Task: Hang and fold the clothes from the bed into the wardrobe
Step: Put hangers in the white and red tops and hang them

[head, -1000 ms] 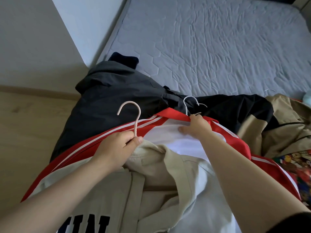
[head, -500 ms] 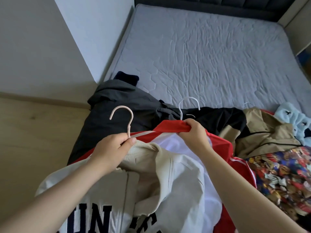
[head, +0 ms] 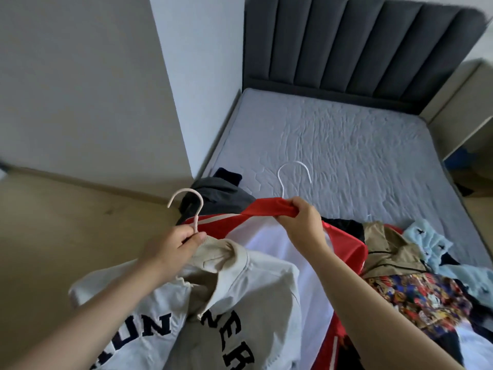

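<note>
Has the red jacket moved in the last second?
Yes. The right hand has lifted the red jacket: its white hook, earlier over the dark jacket, now shows against the mattress.

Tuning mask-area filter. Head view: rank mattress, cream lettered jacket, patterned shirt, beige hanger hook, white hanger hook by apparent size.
1. mattress
2. cream lettered jacket, inflated by nearness to camera
3. patterned shirt
4. beige hanger hook and white hanger hook: look alike, not ranked

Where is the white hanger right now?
Head view, centre: the white hanger rises from the collar of the red jacket gripped by the right hand, with the grey mattress behind it.
</note>
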